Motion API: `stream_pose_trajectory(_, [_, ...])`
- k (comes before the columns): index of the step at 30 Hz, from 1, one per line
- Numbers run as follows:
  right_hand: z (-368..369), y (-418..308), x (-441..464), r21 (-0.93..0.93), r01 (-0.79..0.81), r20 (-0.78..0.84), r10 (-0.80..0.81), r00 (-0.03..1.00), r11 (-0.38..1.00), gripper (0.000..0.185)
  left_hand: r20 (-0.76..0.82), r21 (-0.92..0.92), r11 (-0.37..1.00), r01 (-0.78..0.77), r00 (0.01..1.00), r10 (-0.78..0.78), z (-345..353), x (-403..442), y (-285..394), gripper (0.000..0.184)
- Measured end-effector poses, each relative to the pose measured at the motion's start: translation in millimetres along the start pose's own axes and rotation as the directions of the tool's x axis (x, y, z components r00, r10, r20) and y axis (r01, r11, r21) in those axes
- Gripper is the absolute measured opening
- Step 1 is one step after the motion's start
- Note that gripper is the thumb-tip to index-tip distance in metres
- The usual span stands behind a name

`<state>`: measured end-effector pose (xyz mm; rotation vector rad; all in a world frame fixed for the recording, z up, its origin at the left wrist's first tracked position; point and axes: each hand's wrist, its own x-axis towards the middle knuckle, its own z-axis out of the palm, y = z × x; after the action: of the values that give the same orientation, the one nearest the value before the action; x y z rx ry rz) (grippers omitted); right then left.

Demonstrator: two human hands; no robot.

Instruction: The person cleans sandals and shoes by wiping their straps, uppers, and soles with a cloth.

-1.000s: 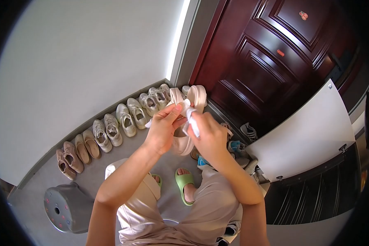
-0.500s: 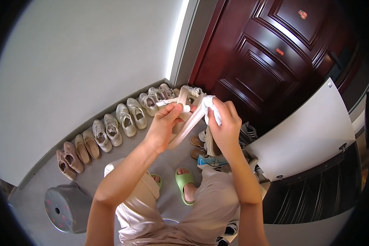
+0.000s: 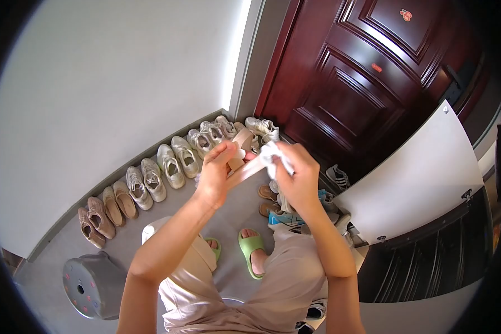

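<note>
I view a grey floor (image 3: 234, 220) from above, past two bare forearms and light trousers (image 3: 286, 264). In the middle, my left hand (image 3: 214, 173) has its thumb and bent fingers pinched together on a pale pink sandal (image 3: 243, 138), beside a small white tab (image 3: 240, 155). The sandal is raised off the floor, between my two hands, with a strap (image 3: 245, 171) running slantwise from the left one to the right one. My right hand (image 3: 299, 173) has its fingers curled and gathered on a crumpled white cloth (image 3: 274, 156), which wraps the strap's far end; I cannot tell each fingertip's exact place.

Below are green slides (image 3: 251, 242) on two feet. To the left, a line of paired shoes (image 3: 168, 167), mostly whitish sneakers with beige and dusty-pink pairs, follows the base of a pale wall (image 3: 117, 72). A grey stool (image 3: 92, 284) is at lower left. Beyond my right hand are a black sneaker with white stripes (image 3: 338, 176), a dark red panelled door (image 3: 348, 92) and a cabinet's white door panel (image 3: 417, 183), swung open. A blue sneaker (image 3: 283, 219) lies beside the right trouser leg.
</note>
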<state>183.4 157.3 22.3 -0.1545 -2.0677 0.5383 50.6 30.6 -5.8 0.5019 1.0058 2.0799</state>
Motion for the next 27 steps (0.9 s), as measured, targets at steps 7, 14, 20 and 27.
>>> stream_pose_trajectory(7, [-1.5, -4.1, -3.8, 0.265, -0.279, 0.137, 0.25, 0.958, 0.923, 0.023, -0.02, -0.04, 0.999, -0.017, 1.0, 0.016, -1.8, -2.0, 6.4, 0.019])
stream_pose_trajectory(14, [3.8, 24.9, -12.3, 0.488, -0.623, 0.289, 0.56, 0.777, 0.612, 0.024, 0.075, 0.058, 0.982, -0.18, 0.982, 0.176, -18.0, 7.5, 13.0, 0.024])
stream_pose_trajectory(20, [-11.4, 12.2, 3.0, 0.523, -0.376, -0.001, 0.441, 0.897, 0.765, 0.025, 0.167, 0.011, 0.997, -0.081, 0.983, 0.078, -12.6, 6.2, 18.4, 0.025])
stream_pose_trajectory(27, [-6.4, -27.6, 4.4, -0.116, 0.177, 0.178, -0.155, 0.972, 0.977, 0.034, 0.322, 0.366, 0.924, -0.109, 0.946, -0.016, -12.1, 1.0, -7.2, 0.026])
